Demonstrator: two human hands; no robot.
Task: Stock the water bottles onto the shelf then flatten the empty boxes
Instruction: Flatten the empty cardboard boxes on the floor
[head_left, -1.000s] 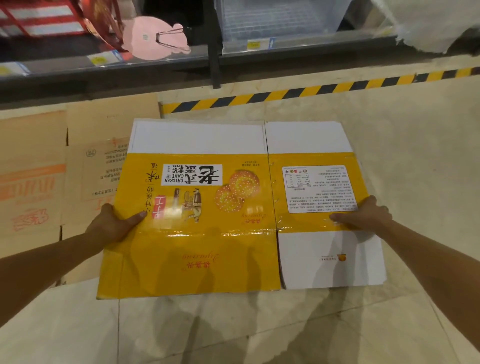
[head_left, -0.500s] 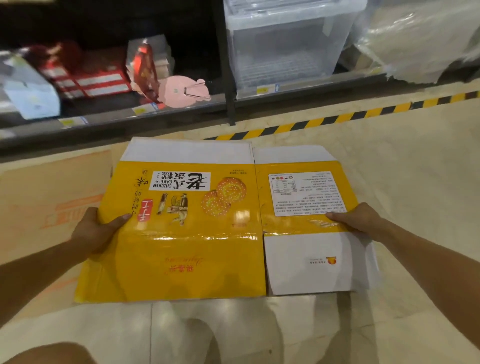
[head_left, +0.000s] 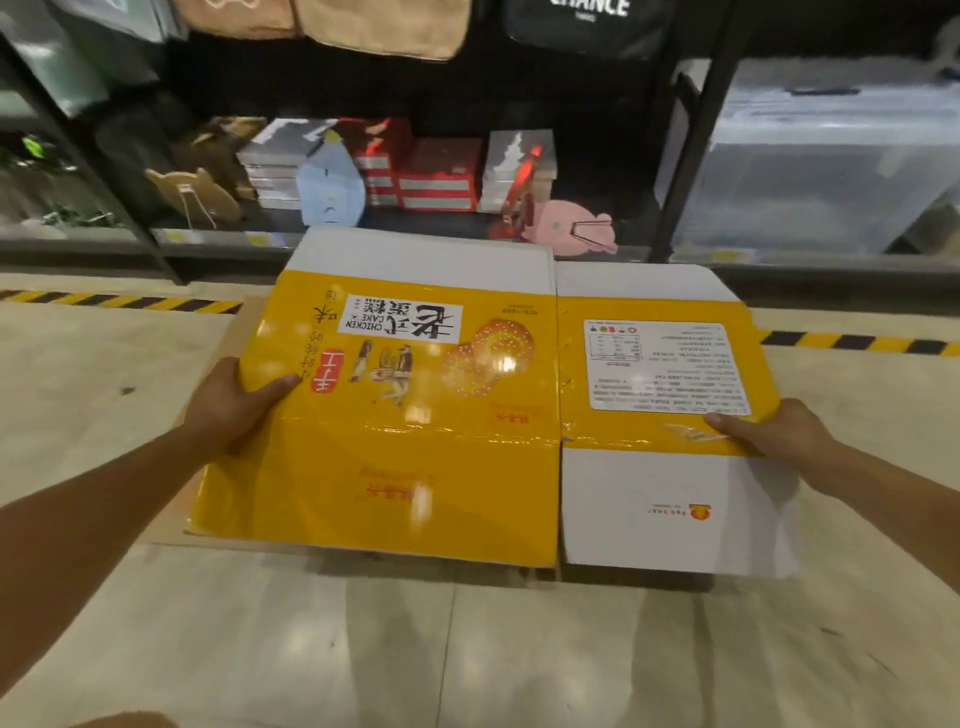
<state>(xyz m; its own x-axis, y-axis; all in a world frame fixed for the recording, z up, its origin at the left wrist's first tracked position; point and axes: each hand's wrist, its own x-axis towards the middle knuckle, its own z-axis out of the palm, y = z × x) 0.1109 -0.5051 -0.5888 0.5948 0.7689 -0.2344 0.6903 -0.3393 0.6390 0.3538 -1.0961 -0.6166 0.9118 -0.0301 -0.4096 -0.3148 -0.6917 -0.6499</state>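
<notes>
A flattened yellow and white cake box (head_left: 415, 447) is held level above the tiled floor, its print upside down to me. My left hand (head_left: 228, 405) grips its left edge with the thumb on top. My right hand (head_left: 769, 431) grips the right edge beside the white label, thumb on top. Under the box's left side lies flattened brown cardboard (head_left: 171, 519) on the floor. No water bottles are in view.
A dark shelf unit (head_left: 691, 135) stands straight ahead, holding red and grey gift boxes (head_left: 441, 176), a pink plush (head_left: 571, 228) and a clear plastic bin (head_left: 831, 166). A yellow-black hazard strip (head_left: 852, 343) runs along the floor before it.
The box has risen off the floor in both hands and moved toward the shelf. My view has lifted, showing more of the shelf.
</notes>
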